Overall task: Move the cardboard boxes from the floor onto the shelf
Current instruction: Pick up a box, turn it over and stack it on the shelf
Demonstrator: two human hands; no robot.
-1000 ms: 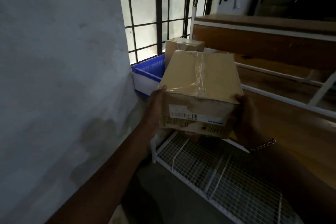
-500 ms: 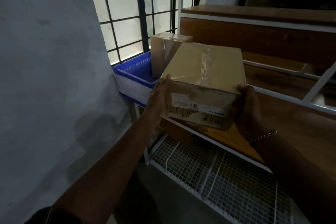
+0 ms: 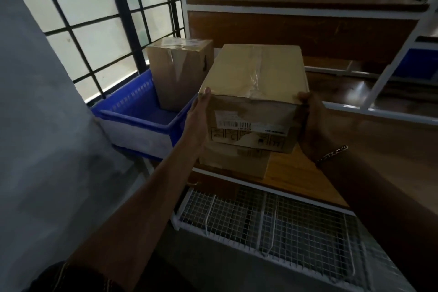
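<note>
Head view: blue basket [image 3: 132,121] at nine o'clock holds a small box [image 3: 180,71]. Left hand [image 3: 196,121], grip spread flat, presses the left side of the cardboard box [image 3: 256,83], which is at centre over a flatter box [image 3: 234,161] on the shelf [image 3: 296,173]. At its three o'clock, the right hand [image 3: 312,121] hooks its thumb over the top edge.

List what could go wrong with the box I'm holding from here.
1. The held box is only squeezed at its sides between the left hand and right hand, so it could slip down.
2. The lower box beneath it looks narrower and sits near the front edge of the wooden shelf. Stacked there, the held box may overhang and tip.
</note>
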